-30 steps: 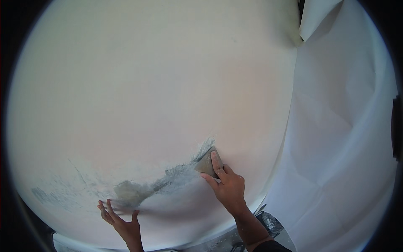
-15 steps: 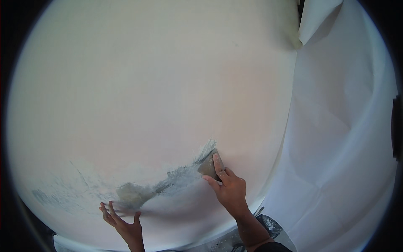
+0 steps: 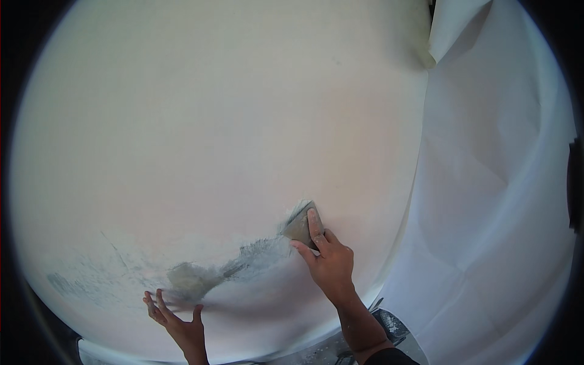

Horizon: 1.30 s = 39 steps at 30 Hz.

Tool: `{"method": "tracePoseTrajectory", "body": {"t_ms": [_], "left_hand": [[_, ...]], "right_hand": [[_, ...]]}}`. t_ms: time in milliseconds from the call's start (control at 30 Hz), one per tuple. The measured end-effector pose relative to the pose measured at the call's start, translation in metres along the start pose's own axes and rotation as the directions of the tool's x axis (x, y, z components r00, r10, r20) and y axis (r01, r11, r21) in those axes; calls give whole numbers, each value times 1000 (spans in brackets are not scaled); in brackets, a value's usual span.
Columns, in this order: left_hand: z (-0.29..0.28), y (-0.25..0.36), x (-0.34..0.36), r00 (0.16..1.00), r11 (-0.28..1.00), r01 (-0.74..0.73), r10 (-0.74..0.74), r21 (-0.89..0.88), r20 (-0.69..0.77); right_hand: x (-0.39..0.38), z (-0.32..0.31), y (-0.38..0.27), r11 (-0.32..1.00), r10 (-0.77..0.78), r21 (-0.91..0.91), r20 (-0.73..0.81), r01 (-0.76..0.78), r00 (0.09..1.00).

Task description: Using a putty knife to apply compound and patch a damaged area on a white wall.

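A large, curved, cream-white panel (image 3: 231, 121) takes up most of the view. Along its lower part runs a scuffed grey band (image 3: 255, 254) with fine scratches and whitish dust, and a duller greenish-grey patch (image 3: 193, 281) at its left. My right hand (image 3: 331, 261) presses a folded grey-brown piece of sandpaper (image 3: 297, 230) flat against the band's right end, two fingers laid along it and the thumb by its lower edge. Just below the greenish patch, my left hand (image 3: 180, 325) rests at the panel with fingers spread, holding nothing.
White masking sheet (image 3: 480, 201) hangs in creases down the right side, beyond the panel's edge. Its top corner (image 3: 459, 30) is folded over. Below the panel, near my right forearm, is a dark, dust-speckled object (image 3: 392, 322) that I cannot make out, over a grey floor (image 3: 322, 353).
My right hand has slid a short way up the panel with the sandpaper, to the upper end of the scuffed band. My left hand has stayed almost where it was.
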<state>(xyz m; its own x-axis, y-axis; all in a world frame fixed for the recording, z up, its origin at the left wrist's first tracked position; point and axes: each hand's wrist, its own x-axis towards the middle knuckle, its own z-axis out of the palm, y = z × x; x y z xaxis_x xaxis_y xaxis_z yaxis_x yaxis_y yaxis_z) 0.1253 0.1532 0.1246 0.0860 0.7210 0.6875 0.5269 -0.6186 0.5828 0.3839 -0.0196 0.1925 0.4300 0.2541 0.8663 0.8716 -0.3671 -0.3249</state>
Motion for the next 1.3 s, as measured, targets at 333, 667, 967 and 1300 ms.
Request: {"method": "tracePoseTrajectory", "body": {"t_ms": [333,667,967,1300], "left_hand": [[1,0,-1,1000,1000,-10,10,9,-14],[9,-2,0,999,999,-17,18,32,-36],[9,-5,-2,998,999,-29,31,42,-60],[11,-7,-2,998,999,-10,12,37,-58]], "right_hand": [[-1,-18,9,969,-137,-188,123,159,983],[-31,-8,48,926,-290,-201,164,319,943],[9,-22,78,758,-551,-309,167,574,817],[27,-37,93,612,-647,-317,326,725,689]]}}
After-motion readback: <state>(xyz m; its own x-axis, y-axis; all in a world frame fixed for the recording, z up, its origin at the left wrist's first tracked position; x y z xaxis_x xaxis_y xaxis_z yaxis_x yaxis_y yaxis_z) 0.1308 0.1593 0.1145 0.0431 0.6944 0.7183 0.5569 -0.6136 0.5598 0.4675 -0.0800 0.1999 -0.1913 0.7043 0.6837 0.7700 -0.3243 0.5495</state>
